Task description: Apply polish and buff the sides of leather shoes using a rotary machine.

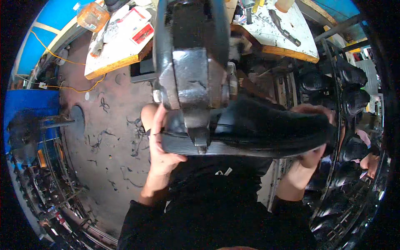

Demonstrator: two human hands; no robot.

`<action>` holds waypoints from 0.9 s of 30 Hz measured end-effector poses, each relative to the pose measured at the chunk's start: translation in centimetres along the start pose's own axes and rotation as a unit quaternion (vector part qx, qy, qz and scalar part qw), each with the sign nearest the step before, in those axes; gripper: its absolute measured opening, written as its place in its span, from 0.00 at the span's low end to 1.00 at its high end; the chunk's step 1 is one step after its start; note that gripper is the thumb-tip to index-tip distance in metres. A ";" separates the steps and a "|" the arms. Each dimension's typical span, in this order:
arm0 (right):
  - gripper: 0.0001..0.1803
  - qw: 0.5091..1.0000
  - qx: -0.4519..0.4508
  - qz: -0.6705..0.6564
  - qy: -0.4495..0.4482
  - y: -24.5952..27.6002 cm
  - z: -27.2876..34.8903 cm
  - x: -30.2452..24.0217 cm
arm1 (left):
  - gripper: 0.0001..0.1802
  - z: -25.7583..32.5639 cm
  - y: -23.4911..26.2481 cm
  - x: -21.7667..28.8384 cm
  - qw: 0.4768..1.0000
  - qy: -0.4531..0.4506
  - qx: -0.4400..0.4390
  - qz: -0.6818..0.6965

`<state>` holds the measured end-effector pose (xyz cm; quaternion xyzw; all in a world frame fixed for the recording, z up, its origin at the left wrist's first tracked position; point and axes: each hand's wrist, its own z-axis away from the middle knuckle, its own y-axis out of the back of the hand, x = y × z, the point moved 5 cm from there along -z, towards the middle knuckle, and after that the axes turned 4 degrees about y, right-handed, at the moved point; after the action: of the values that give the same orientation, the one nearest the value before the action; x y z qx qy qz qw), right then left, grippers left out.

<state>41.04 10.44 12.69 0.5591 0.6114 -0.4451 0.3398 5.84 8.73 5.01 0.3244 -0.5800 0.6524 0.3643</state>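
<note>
A black shoe (266,128) with a ridged sole edge lies crosswise in front of me, held between both hands. My left hand (160,143) is closed round its left end, with the thumb under the sole edge. Around the right end wraps my right hand (318,148), its fingers partly hidden behind the shoe. A large dark metal machine head (189,71) comes down from above, and its narrow nose (200,139) meets or overlaps the sole edge left of the shoe's middle. Whether the nose presses on the shoe, I cannot tell.
White worktops (121,50) with worn wooden edges flank the machine; an orange bottle (92,17) and a dark long tool (283,27) lie there. Racks of black shoes (354,102) stand close at right, another rack (54,200) at lower left. Black scraps litter the floor (112,146).
</note>
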 end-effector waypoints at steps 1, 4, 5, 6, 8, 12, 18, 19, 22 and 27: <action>0.52 1.000 -0.008 -0.004 -0.026 -1.3 -0.2 0.4 | 0.76 0.0 0.9 0.2 0.999 -0.006 0.029 -0.020; 0.50 0.996 -0.032 -0.040 -0.077 -4.5 -0.3 2.0 | 0.78 0.3 2.9 1.4 0.994 -0.052 0.087 -0.047; 0.50 0.994 -0.053 -0.024 -0.088 -5.3 -0.3 2.5 | 0.79 0.4 3.4 2.2 0.989 -0.085 0.092 -0.078; 0.49 0.992 -0.065 -0.008 -0.109 -5.9 -0.3 3.1 | 0.79 0.3 4.0 3.2 0.984 -0.116 0.089 -0.107; 0.48 0.989 -0.095 0.004 -0.118 -6.7 -0.6 3.7 | 0.78 0.5 4.9 4.5 0.979 -0.133 0.079 -0.136; 0.43 0.973 -0.188 0.107 -0.080 -8.2 -1.1 4.3 | 0.74 0.7 6.5 5.8 0.979 -0.146 0.058 -0.126; 0.38 0.979 -0.177 0.103 -0.011 -10.4 -0.8 4.7 | 0.70 1.2 8.1 6.8 0.954 -0.165 0.102 -0.227; 0.38 0.970 -0.192 0.149 0.015 -10.7 -0.8 4.5 | 0.69 1.4 7.7 7.3 0.936 -0.190 0.115 -0.273; 0.39 0.959 -0.241 0.145 -0.035 -11.5 -0.6 4.8 | 0.65 2.2 4.3 9.1 0.819 -0.331 0.175 -0.435; 0.40 0.955 -0.216 0.198 -0.036 -12.6 0.0 4.1 | 0.53 2.1 -5.2 10.9 0.697 -0.298 -0.052 -0.650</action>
<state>28.01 12.25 10.99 0.5661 0.5571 -0.2463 0.5554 4.55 8.03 17.18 0.7783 -0.3362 0.0914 0.5225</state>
